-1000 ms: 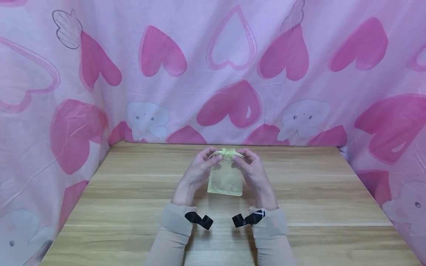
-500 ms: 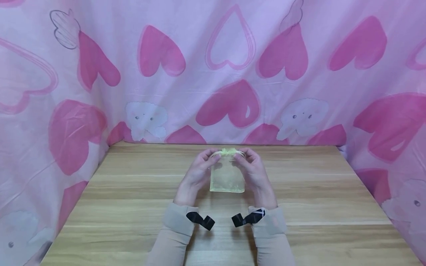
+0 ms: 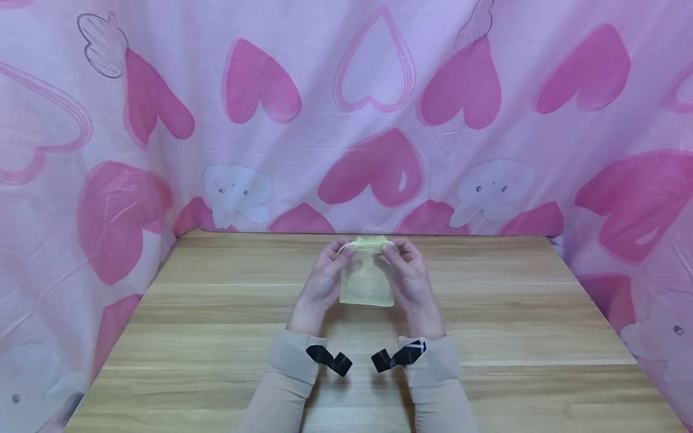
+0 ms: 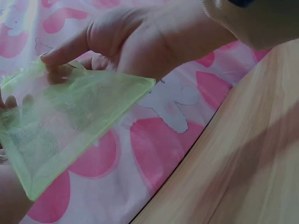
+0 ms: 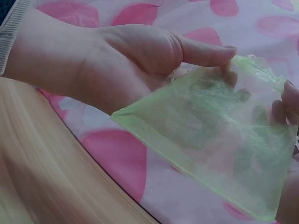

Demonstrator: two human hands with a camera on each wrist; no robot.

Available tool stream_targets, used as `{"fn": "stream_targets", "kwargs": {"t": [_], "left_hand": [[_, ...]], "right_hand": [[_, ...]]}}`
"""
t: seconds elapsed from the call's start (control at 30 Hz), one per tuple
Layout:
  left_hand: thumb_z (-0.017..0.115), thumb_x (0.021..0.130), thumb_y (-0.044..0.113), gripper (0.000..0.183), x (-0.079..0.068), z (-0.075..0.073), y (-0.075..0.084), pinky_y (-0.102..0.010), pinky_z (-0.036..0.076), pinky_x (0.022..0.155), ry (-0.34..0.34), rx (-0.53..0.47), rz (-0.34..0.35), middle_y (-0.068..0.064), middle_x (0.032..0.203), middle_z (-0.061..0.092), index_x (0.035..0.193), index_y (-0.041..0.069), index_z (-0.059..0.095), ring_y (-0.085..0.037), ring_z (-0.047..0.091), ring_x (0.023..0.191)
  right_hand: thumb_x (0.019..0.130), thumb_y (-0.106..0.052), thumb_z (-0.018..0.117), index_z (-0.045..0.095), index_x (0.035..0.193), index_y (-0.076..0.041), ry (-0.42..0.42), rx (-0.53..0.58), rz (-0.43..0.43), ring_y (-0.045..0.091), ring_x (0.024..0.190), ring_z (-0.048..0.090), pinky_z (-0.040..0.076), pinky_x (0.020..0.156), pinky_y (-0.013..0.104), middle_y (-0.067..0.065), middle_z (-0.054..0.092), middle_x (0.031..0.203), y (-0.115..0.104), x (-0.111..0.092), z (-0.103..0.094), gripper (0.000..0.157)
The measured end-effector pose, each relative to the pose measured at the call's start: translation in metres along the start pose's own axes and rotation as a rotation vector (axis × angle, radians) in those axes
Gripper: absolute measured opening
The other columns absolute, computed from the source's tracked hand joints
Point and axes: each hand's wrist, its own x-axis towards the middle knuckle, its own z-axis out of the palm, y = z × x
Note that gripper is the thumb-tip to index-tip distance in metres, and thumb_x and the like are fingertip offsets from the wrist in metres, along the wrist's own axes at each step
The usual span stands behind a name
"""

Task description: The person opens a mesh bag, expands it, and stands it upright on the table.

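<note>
A small sheer yellow-green drawstring pouch [image 3: 367, 282] is held up between both hands above the table. My left hand [image 3: 325, 276] pinches its upper left side near the gathered neck, thumb in front and fingers behind. At the upper right side, my right hand [image 3: 412, 279] pinches it the same way. Loops of the pale cord show beside each hand. In the left wrist view the thin pouch [image 4: 70, 121] lets the fingers behind it show through. The right wrist view shows the pouch [image 5: 210, 144] looking flat, with nothing visible inside.
The wooden table [image 3: 216, 337] spreads below the hands. Behind it and along both sides hangs a pink curtain [image 3: 303, 156] printed with hearts. Black wrist-worn devices [image 3: 330, 359] stick inward from the sleeves.
The pouch's mouth has spread from a tight gather to a wider, flatter edge. Its bottom edge has risen a little, and the wrists have come slightly closer together.
</note>
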Motion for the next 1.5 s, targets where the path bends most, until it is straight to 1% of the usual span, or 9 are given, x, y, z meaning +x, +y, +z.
{"fn": "stream_targets", "kwargs": {"t": [0.17, 0.27, 0.43, 0.63, 0.83, 0.93, 1.1, 1.27, 1.5], "left_hand": [[0.065, 0.094, 0.012, 0.008, 0.0, -0.005, 0.006, -0.024, 0.043, 0.081, -0.055, 0.122, 0.007, 0.004, 0.095, 0.06, 0.101, 0.012, 0.061, -0.011, 0.052, 0.089], [0.06, 0.095, 0.004, 0.009, 0.0, -0.008, 0.012, -0.024, 0.045, 0.077, -0.057, 0.242, 0.005, 0.0, 0.095, 0.058, 0.104, 0.005, 0.059, -0.013, 0.052, 0.086], [0.063, 0.094, 0.006, 0.017, 0.0, -0.01, 0.02, -0.03, 0.047, 0.086, -0.004, 0.422, -0.016, -0.001, 0.102, 0.061, 0.11, 0.003, 0.06, -0.015, 0.059, 0.094], [0.067, 0.093, 0.011, 0.021, 0.0, -0.009, 0.025, -0.039, 0.046, 0.096, 0.015, 0.518, -0.035, -0.004, 0.1, 0.063, 0.109, -0.001, 0.062, -0.019, 0.061, 0.097], [0.069, 0.092, 0.012, 0.022, 0.001, -0.01, 0.025, -0.039, 0.047, 0.096, 0.03, 0.583, -0.05, -0.004, 0.097, 0.065, 0.107, -0.003, 0.064, -0.018, 0.062, 0.096], [0.07, 0.091, 0.011, 0.022, 0.002, -0.011, 0.023, -0.038, 0.048, 0.094, 0.033, 0.603, -0.051, -0.004, 0.098, 0.066, 0.106, -0.005, 0.064, -0.018, 0.063, 0.095], [0.07, 0.091, 0.008, 0.022, 0.003, -0.011, 0.019, -0.036, 0.05, 0.091, 0.024, 0.615, -0.055, -0.003, 0.095, 0.066, 0.105, -0.007, 0.064, -0.017, 0.063, 0.093], [0.07, 0.091, 0.007, 0.021, 0.002, -0.007, 0.02, -0.033, 0.05, 0.088, 0.026, 0.607, -0.051, -0.002, 0.092, 0.066, 0.104, -0.008, 0.064, -0.014, 0.062, 0.09], [0.071, 0.091, 0.01, 0.023, 0.005, -0.008, 0.015, -0.03, 0.05, 0.087, 0.046, 0.536, 0.001, -0.001, 0.092, 0.067, 0.103, -0.009, 0.064, -0.012, 0.063, 0.089]], "right_hand": [[0.091, -0.003, 0.068, 0.069, 0.092, -0.012, -0.005, -0.062, -0.024, 0.013, 0.079, 0.063, 0.051, 0.077, 0.027, -0.001, 0.069, 0.087, 0.001, 0.001, -0.002, 0.009], [0.092, 0.0, 0.065, 0.07, 0.092, -0.012, -0.026, -0.11, -0.022, 0.012, 0.077, 0.062, 0.051, 0.076, 0.026, 0.0, 0.067, 0.084, 0.001, 0.001, -0.005, 0.014], [0.094, 0.005, 0.059, 0.071, 0.093, -0.014, -0.057, -0.195, 0.01, 0.012, 0.076, 0.061, 0.05, 0.076, 0.025, 0.001, 0.065, 0.082, 0.0, 0.001, -0.009, 0.022], [0.094, 0.004, 0.059, 0.07, 0.094, -0.014, -0.064, -0.279, 0.048, 0.012, 0.077, 0.06, 0.05, 0.075, 0.025, 0.0, 0.064, 0.084, -0.001, 0.0, -0.01, 0.021], [0.093, 0.004, 0.062, 0.069, 0.097, -0.012, -0.109, -0.337, 0.033, 0.013, 0.08, 0.061, 0.051, 0.076, 0.026, 0.001, 0.064, 0.088, -0.004, 0.001, -0.014, 0.018], [0.093, 0.001, 0.064, 0.069, 0.098, -0.013, -0.109, -0.364, 0.025, 0.012, 0.08, 0.06, 0.051, 0.075, 0.026, 0.001, 0.065, 0.09, -0.005, 0.001, -0.016, 0.016], [0.093, 0.006, 0.06, 0.07, 0.094, -0.014, -0.057, -0.388, 0.036, 0.013, 0.078, 0.059, 0.05, 0.074, 0.026, 0.001, 0.066, 0.085, -0.005, 0.0, -0.016, 0.022], [0.092, 0.012, 0.056, 0.069, 0.09, -0.013, -0.002, -0.347, 0.043, 0.013, 0.075, 0.059, 0.049, 0.073, 0.025, 0.0, 0.065, 0.081, -0.003, 0.0, -0.012, 0.029], [0.093, 0.008, 0.06, 0.068, 0.089, -0.01, 0.046, -0.306, 0.042, 0.014, 0.075, 0.059, 0.049, 0.074, 0.026, 0.0, 0.064, 0.08, -0.001, 0.001, -0.008, 0.02]]}}
